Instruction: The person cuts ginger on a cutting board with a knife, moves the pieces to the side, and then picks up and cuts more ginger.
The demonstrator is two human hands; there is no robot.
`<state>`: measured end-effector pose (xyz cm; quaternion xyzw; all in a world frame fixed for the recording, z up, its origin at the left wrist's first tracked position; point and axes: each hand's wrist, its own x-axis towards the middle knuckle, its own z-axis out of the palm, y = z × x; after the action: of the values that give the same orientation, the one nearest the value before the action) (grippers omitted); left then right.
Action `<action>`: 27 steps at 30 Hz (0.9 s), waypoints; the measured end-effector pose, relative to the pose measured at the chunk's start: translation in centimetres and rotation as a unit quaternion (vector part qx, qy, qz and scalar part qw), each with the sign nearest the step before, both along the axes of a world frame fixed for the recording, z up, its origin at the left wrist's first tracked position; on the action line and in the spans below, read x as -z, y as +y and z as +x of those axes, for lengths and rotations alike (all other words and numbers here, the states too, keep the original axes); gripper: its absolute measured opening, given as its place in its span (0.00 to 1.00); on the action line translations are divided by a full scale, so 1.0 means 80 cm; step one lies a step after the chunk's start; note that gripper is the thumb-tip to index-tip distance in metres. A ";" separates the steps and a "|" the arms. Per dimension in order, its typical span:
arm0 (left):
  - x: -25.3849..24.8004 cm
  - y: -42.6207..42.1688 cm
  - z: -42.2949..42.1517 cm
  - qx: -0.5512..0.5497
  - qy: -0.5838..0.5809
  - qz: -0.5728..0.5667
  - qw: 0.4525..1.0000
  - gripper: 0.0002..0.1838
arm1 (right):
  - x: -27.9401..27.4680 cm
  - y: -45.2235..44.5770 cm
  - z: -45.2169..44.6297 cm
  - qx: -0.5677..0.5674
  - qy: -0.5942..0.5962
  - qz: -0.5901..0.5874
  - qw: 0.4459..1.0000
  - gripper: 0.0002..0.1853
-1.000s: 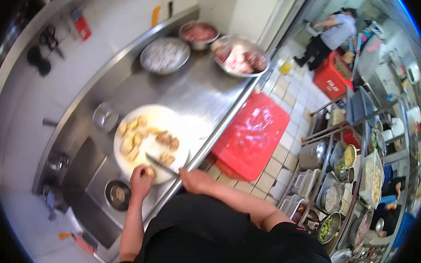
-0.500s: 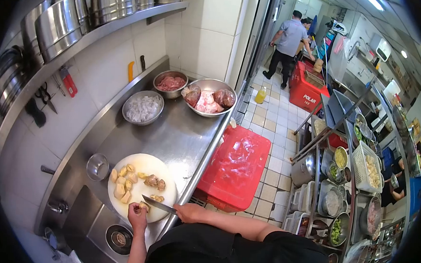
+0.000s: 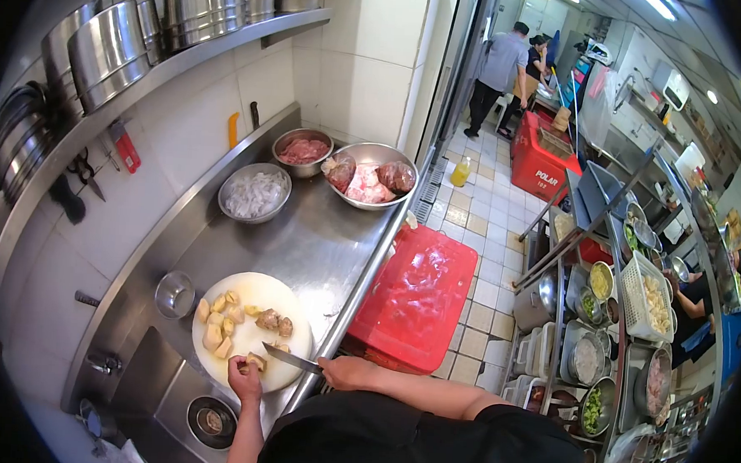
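Observation:
My left hand [image 3: 245, 377] pinches a small piece of ginger-like root [image 3: 256, 360] near the front edge of the round white cutting board [image 3: 277, 382]. In my right hand [image 3: 344, 373] is the handle of a knife [image 3: 291, 359], its blade lying over the board and its tip close to the held piece. Peeled yellowish pieces [image 3: 213, 335] are grouped on the board's left side. Brown unpeeled pieces [image 3: 274, 320] sit toward the right, beyond the blade.
Bowls of white strips [image 3: 256, 193], sliced meat [image 3: 303, 151] and large meat chunks [image 3: 367, 183] stand at the counter's back. A small metal bowl [image 3: 174, 295] and sink [image 3: 166, 380] are left. A red container [image 3: 417, 297] stands on the floor; people [image 3: 503, 71] are far off.
The view has tilted upward since the first frame. The knife blade has shifted slightly away from the held piece. A far person has moved left, and a second person shows more clearly.

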<state>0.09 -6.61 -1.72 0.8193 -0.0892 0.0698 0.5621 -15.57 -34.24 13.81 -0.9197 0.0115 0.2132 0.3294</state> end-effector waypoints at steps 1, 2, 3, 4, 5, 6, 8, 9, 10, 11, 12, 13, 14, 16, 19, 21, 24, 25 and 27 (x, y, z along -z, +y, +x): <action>0.002 0.000 0.001 0.001 -0.003 -0.002 1.000 0.12 | 0.003 0.000 -0.001 -0.002 0.000 0.000 1.000 0.16; 0.004 0.002 0.002 0.001 -0.005 -0.003 1.000 0.12 | 0.009 0.000 -0.001 0.002 0.005 -0.001 1.000 0.16; 0.001 0.002 0.001 -0.003 -0.005 -0.003 1.000 0.12 | 0.011 -0.001 -0.001 0.005 0.009 -0.002 1.000 0.16; -0.002 0.000 0.000 0.000 0.009 -0.012 1.000 0.12 | 0.014 -0.002 0.000 0.001 0.008 -0.002 1.000 0.16; -0.005 -0.001 -0.001 0.002 0.023 -0.022 1.000 0.12 | 0.016 -0.002 -0.001 0.002 0.009 -0.001 1.000 0.17; -0.006 -0.001 -0.002 0.005 0.016 -0.023 1.000 0.11 | 0.017 -0.002 -0.001 0.003 0.011 0.000 1.000 0.17; -0.010 -0.001 -0.002 0.005 0.016 -0.020 1.000 0.11 | 0.018 -0.002 0.000 0.000 0.013 0.000 1.000 0.17; -0.009 0.000 -0.002 0.010 0.017 -0.017 1.000 0.11 | 0.017 -0.001 0.000 0.000 0.015 -0.001 1.000 0.16; -0.008 -0.001 -0.002 0.008 0.008 -0.018 1.000 0.11 | 0.016 0.000 -0.001 0.002 0.015 -0.001 1.000 0.16; -0.007 0.000 -0.002 0.010 0.009 -0.018 1.000 0.11 | 0.015 0.001 -0.002 0.006 0.013 -0.003 1.000 0.16; -0.009 0.000 -0.001 0.009 -0.001 -0.011 1.000 0.11 | 0.014 0.003 -0.003 0.009 0.011 -0.005 1.000 0.16; -0.010 0.000 -0.001 0.008 -0.010 -0.004 1.000 0.11 | 0.014 0.004 -0.003 0.011 0.012 -0.005 1.000 0.16; -0.011 0.000 -0.002 0.009 -0.009 -0.004 1.000 0.11 | 0.015 0.004 -0.004 0.015 0.009 -0.006 1.000 0.17; -0.019 -0.001 -0.005 0.017 0.005 -0.014 1.000 0.11 | 0.016 0.006 -0.005 0.020 0.008 -0.005 1.000 0.17; -0.012 -0.002 -0.001 0.021 -0.005 -0.034 0.999 0.11 | 0.016 0.009 -0.005 0.021 0.014 -0.011 1.000 0.17; -0.003 0.002 0.002 0.023 0.013 -0.026 0.999 0.12 | 0.019 0.009 -0.006 0.026 0.011 -0.010 1.000 0.17; -0.005 0.002 0.000 0.024 0.019 -0.031 0.999 0.11 | 0.024 0.012 -0.010 0.027 0.009 -0.008 1.000 0.16; -0.007 0.003 -0.001 0.024 0.022 -0.028 0.999 0.11 | 0.017 0.011 -0.009 0.027 0.007 -0.005 1.000 0.15; -0.009 0.000 -0.001 0.020 0.033 -0.027 0.999 0.11 | 0.009 0.012 -0.014 0.036 0.008 0.000 0.999 0.15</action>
<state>-0.02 -6.58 -0.99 0.8035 -0.0847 0.0337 0.5883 -16.66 -33.29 13.06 -0.9171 0.0476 0.2087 0.3364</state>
